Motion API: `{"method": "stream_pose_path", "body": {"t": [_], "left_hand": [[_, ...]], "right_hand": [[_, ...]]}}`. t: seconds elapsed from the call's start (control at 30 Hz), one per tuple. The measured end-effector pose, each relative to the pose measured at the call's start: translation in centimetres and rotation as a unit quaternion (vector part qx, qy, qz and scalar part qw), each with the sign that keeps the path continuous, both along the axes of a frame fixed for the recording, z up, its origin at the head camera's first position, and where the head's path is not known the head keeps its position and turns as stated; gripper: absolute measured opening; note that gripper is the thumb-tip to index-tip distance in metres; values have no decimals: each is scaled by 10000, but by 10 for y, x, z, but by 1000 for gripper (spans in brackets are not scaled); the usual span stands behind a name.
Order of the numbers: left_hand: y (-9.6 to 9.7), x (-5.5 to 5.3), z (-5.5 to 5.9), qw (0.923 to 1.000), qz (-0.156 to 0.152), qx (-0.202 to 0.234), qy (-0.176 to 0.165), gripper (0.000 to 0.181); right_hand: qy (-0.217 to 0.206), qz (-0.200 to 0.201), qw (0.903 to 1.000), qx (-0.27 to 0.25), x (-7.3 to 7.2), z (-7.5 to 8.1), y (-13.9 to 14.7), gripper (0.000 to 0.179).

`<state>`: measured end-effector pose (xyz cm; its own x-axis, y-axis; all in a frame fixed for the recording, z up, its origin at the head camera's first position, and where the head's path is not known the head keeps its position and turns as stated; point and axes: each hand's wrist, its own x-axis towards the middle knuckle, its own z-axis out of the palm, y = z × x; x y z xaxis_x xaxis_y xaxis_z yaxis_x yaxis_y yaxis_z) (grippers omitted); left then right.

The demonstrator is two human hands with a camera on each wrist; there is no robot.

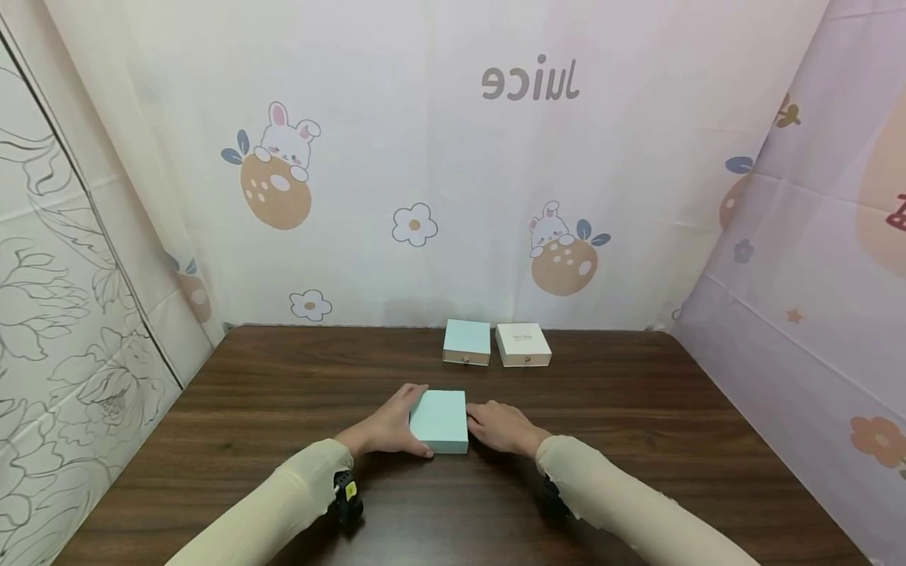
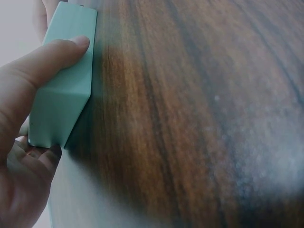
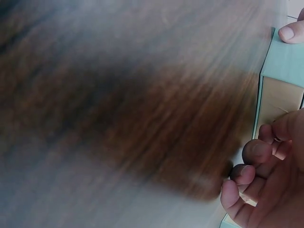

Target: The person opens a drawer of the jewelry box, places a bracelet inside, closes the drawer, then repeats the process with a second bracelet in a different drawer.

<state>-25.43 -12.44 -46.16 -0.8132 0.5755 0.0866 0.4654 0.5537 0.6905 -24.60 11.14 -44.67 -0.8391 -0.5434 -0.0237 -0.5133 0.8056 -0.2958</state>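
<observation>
A mint-green drawer box (image 1: pixel 439 417) lies on the table with its tan drawer front (image 3: pixel 280 97) turned to the right. My left hand (image 1: pixel 389 423) grips the sleeve from the left, thumb (image 2: pixel 71 50) on the near side and fingers round the far side. At the drawer front, the thumb and forefinger of my right hand (image 1: pixel 501 427) pinch together at its small knob (image 3: pixel 277 139), which they mostly cover. The other right fingers are curled beside it. The drawer front sits about level with the sleeve's edge.
Behind the hands, a light blue drawer box (image 1: pixel 467 332) and a white drawer box (image 1: pixel 522 339) stand side by side, knobs facing me. The dark wooden table (image 1: pixel 318 362) ends at a printed curtain (image 1: pixel 354 157), with more hanging cloth on both sides.
</observation>
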Motion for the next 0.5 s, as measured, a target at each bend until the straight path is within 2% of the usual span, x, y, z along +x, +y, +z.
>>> {"method": "stream_pose_path", "body": {"t": [0.27, 0.4, 0.5], "left_hand": [[-2, 1, 1, 10000, -45, 30, 81, 111], [-3, 2, -2, 10000, -87, 18, 1, 118], [-4, 7, -4, 10000, -4, 2, -58, 123]], "right_hand": [[-275, -215, 9993, -105, -2, 3, 1, 15], [-352, -316, 9987, -214, -5, 6, 4, 10], [-306, -327, 9986, -293, -11, 9, 7, 14]]}}
